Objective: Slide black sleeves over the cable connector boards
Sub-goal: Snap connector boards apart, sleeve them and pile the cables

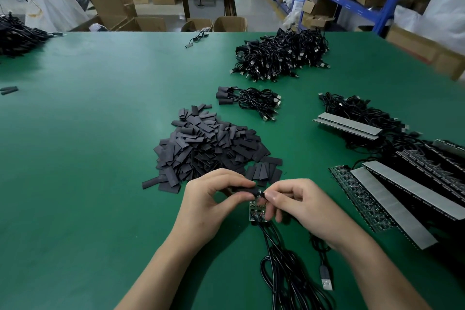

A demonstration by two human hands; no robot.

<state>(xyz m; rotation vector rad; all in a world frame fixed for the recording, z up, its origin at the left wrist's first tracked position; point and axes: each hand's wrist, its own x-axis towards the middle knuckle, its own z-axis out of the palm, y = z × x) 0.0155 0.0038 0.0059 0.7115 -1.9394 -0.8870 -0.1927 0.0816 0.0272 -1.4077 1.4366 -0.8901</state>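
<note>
The black sleeve [245,189] sits crosswise between both hands just above the bench [88,158], at 6 o'clock of the loose sleeve pile [208,148]. The connector board [256,210] hangs directly below the sleeve, its green face exposed and not yet covered, with its cables [284,267] trailing toward 6 o'clock to a USB plug [326,277]. The left hand [208,206] is closed with thumb and forefinger pinching the sleeve's left end; the right hand [297,205] is closed on the sleeve's right end, its lower fingers against the board edge. Risks, as judged: the flattened sleeve mouth may fail to open and catch on a board corner or soldered wires, straining the joints if forced. The sleeve lies across the board axis, so misalignment may cause it to skew or buckle. The slack cables may drag the board out of the grip. Finished cables [249,100] lie at 12 o'clock; LED strips [392,199] at 3 o'clock.
</note>
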